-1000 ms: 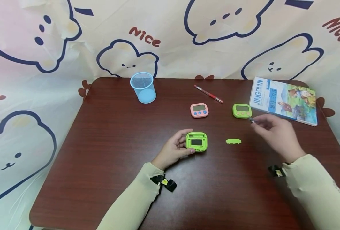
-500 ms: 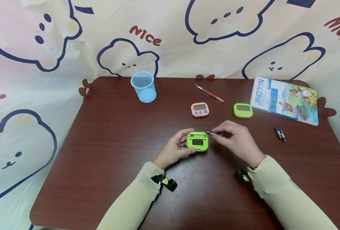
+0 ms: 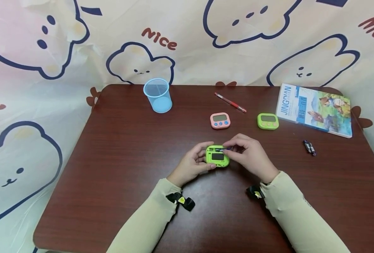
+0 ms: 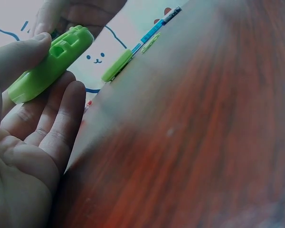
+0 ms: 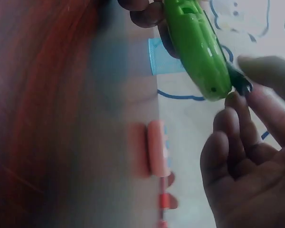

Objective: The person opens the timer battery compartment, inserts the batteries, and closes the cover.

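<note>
The brown surface spreads wide, with both sleeved arms reaching in from the near edge and meeting at its middle. Far right lies a picture book, far left of centre stands a pale blue cup, and between them a red pen lies slanted.

Closer in, a pink timer and a second green timer lie side by side, face up, just beyond the hands. A spare battery lies alone, well off to the right.

Now the centre: the green timer lies back side up, battery slot showing along its far edge. The left hand grips it from the left side, thumb and fingers curled round the casing; the left wrist view shows the fingers cradling it from below.

The right hand comes in from the right, fingertips pinching a small dark battery right at that slot. The battery's long axis runs left to right, in line with the slot and along the timer's far edge. The right wrist view has the dark end touching the green casing. Whether it is seated, I cannot tell.
</note>
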A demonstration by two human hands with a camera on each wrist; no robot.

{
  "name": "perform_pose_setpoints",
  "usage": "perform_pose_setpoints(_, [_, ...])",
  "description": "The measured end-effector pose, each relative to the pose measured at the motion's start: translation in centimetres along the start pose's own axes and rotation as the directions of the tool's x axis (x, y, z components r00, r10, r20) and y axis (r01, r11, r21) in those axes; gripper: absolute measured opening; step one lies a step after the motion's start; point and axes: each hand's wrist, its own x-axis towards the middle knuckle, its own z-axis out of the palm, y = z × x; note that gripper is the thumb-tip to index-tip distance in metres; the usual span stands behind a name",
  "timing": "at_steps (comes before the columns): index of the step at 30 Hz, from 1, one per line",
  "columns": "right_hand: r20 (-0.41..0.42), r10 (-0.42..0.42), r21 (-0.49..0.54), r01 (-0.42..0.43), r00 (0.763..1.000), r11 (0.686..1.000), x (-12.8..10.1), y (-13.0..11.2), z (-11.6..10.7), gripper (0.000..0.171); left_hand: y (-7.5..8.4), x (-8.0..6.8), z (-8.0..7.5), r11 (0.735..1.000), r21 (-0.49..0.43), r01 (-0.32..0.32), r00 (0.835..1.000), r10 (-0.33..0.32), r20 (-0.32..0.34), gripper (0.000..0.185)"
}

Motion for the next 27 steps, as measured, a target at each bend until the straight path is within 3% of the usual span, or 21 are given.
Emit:
perform_pose_setpoints(6, [0.053,0.124,0.122,-0.129,0.991,0.984,0.0,1.4,-0.7,0.022,-0.1,0.1,0.1,1.000,0.001,-0.004,1.000,0.004,-0.014,0.073])
perform_pose_setpoints(10, [0.121,0.235,0.138,-0.251,0.964,0.958,-0.2,2.1,-1.3,0.025,-0.2,0.1,0.3,1.000,0.005,-0.001,1.000,0.001,-0.007,0.072])
perform_pose_setpoints(14, [0.174,0.292,0.162,-0.320,0.940,0.933,-0.3,2.4,-1.0,0.027,-0.2,0.1,0.3,1.000,0.006,0.002,1.000,-0.002,0.008,0.071])
perform_pose_setpoints(22, [0.189,0.335,0.385,-0.383,0.923,0.839,-0.2,2.2,0.4,0.027,-0.3,0.0,0.1,0.999,0.047,0.001,1.000,-0.002,0.016,0.071])
perform_pose_setpoints(24, [0.169,0.337,0.374,-0.377,0.926,0.848,-0.2,2.0,0.7,0.025,-0.3,0.1,0.1,0.998,0.057,-0.001,1.000,0.000,0.016,0.071])
perform_pose_setpoints(27, [0.105,0.332,0.255,-0.348,0.937,0.902,-0.2,1.5,1.1,0.020,-0.3,0.1,0.2,0.997,0.074,-0.011,1.000,0.010,0.016,0.071])
